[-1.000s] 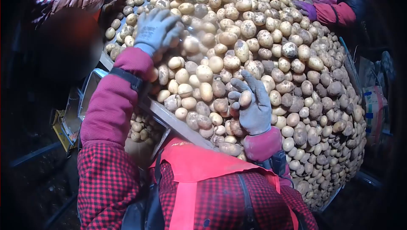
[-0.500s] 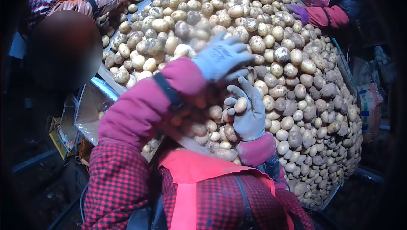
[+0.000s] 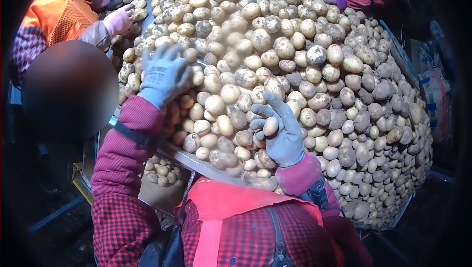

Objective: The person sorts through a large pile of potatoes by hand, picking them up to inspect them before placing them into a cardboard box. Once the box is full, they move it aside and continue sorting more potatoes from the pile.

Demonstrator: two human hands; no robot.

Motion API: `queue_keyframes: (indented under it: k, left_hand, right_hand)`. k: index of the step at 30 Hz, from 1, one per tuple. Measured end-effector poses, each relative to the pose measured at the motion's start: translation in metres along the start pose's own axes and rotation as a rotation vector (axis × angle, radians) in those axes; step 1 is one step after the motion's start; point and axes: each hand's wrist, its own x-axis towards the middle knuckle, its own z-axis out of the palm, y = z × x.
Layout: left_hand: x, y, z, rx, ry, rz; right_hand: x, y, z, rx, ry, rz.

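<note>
cradling a small potato (image 3: pixel 271 126) in the part-curled fingers of my right hand (image 3: pixel 286 143), i'm apparently picking over the potato heap (image 3: pixel 339 112), holding my left hand (image 3: pixel 163 76) wide-fingered at its left side, any grip there calling for closing those fingers.

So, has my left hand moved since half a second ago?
Yes, your left hand has moved left across the potatoes, closer to the table edge.
</note>
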Motion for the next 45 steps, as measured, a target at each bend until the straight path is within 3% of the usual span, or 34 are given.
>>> queue_keyframes:
  k: [1, 2, 4, 5, 7, 9, 10, 11, 12, 15, 18, 21, 22, 24, 26, 27, 30, 32, 34, 36, 37, 38, 40, 43, 45]
  left_hand:
    - [0.005, 0.000, -0.002, 0.053, -0.070, -0.133]
    - [0.012, -0.002, -0.003, 0.047, -0.027, -0.115]
    - [0.041, 0.011, -0.008, -0.151, 0.218, 0.038]
    - [0.059, 0.025, -0.012, -0.251, 0.217, 0.172]
    - [0.096, 0.061, 0.003, -0.332, 0.170, 0.240]
    - [0.124, 0.095, 0.017, -0.509, -0.004, 0.210]
    - [0.137, 0.111, 0.028, -0.424, -0.095, 0.084]
    - [0.146, 0.117, 0.024, -0.386, -0.136, 0.081]
    - [0.152, 0.120, 0.020, -0.346, -0.179, 0.081]
    - [0.142, 0.105, 0.007, -0.703, -0.119, 0.227]
    - [0.124, 0.099, 0.012, -0.594, -0.187, 0.262]
    - [0.117, 0.073, 0.010, -0.834, -0.113, 0.113]
    - [0.122, 0.070, 0.012, -0.755, 0.009, -0.089]
    - [0.149, 0.056, -0.009, -0.526, 0.001, -0.143]
    - [0.173, 0.055, -0.007, -0.327, 0.049, 0.053]
    - [0.186, 0.067, -0.008, -0.352, -0.071, -0.028]
    - [0.209, 0.083, 0.003, -0.210, -0.134, 0.016]
    - [0.229, 0.076, 0.009, -0.290, -0.346, -0.089]
    - [0.222, 0.059, 0.020, -0.434, -0.288, -0.126]
    - [0.202, 0.039, 0.037, -0.649, -0.042, -0.123]
    - [0.194, 0.031, 0.037, -0.915, -0.197, -0.261]
    - [0.176, 0.030, 0.044, -1.411, -0.080, -0.231]
    - [0.131, 0.029, -0.002, -1.710, -0.105, -0.405]
    - [0.048, 0.021, -0.020, -1.986, 0.117, -0.478]
    - [-0.020, 0.005, -0.015, -2.184, 0.210, -0.636]
  right_hand:
    - [0.001, 0.002, -0.002, -0.053, -0.017, -0.009]
    - [0.001, 0.002, -0.002, -0.042, -0.026, -0.006]
    - [0.000, 0.003, -0.003, -0.023, -0.047, -0.004]
    - [-0.001, 0.001, -0.002, 0.077, -0.043, 0.029]
    - [0.001, 0.000, -0.001, 0.173, -0.024, 0.097]
    - [0.003, -0.004, -0.001, 0.328, -0.024, 0.182]
    - [0.004, -0.006, -0.001, 0.297, -0.027, 0.184]
    - [0.003, -0.006, -0.001, 0.269, -0.025, 0.186]
    - [0.003, -0.006, -0.001, 0.245, -0.020, 0.187]
    - [0.000, -0.010, 0.004, 0.200, -0.015, 0.189]
    - [0.004, -0.011, 0.001, 0.261, -0.027, 0.229]
    - [0.005, -0.011, 0.000, 0.345, -0.076, 0.240]
    - [0.003, -0.010, 0.000, 0.316, -0.073, 0.235]
    - [0.003, -0.011, 0.000, 0.241, -0.077, 0.222]
    - [0.004, -0.003, -0.007, 0.244, -0.115, 0.201]
    - [0.004, 0.000, -0.011, 0.242, -0.135, 0.190]
    - [0.006, 0.004, -0.015, 0.408, -0.186, 0.195]
    - [0.006, 0.001, -0.015, 0.435, -0.166, 0.214]
    - [0.007, 0.004, -0.016, 0.402, -0.201, 0.191]
    - [0.006, 0.002, -0.012, 0.342, -0.170, 0.190]
    - [0.007, 0.000, -0.011, 0.373, -0.167, 0.204]
    - [0.007, 0.000, -0.010, 0.407, -0.163, 0.223]
    - [0.005, -0.003, -0.005, 0.423, -0.095, 0.246]
    - [0.001, -0.001, -0.001, 0.316, -0.075, 0.153]
    - [0.002, 0.005, -0.002, 0.208, -0.064, 0.092]
